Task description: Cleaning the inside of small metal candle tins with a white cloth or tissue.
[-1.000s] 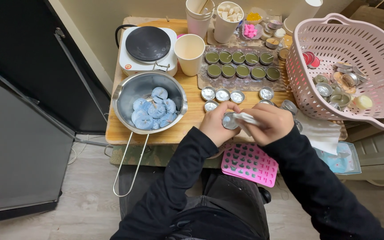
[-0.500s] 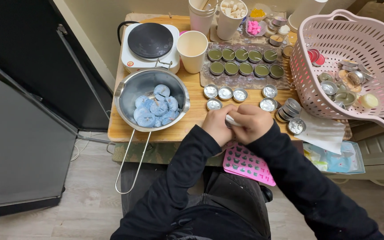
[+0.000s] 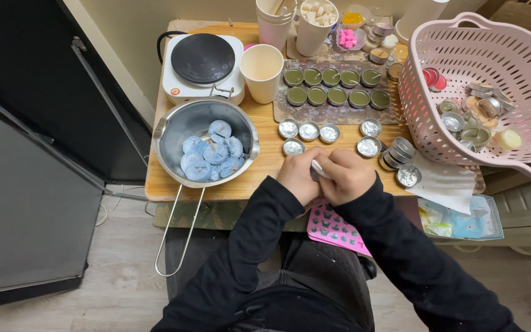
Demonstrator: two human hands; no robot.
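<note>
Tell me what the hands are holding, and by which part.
Both hands, left hand and right hand, pinch a small silver tin cup between them by its rim; most is hidden.

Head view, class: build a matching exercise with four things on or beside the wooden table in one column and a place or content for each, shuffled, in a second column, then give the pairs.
Things:
1. metal saucepan
2. pink basket
3. hot plate
4. small tin

Descriptions:
A. far left corner of the table, nothing on it
B. held between the left hand and the right hand
C. holds blue wax discs
D. at the table's right end, holds loose tins and candles

Pairs: 1-C, 2-D, 3-A, 4-B
</note>
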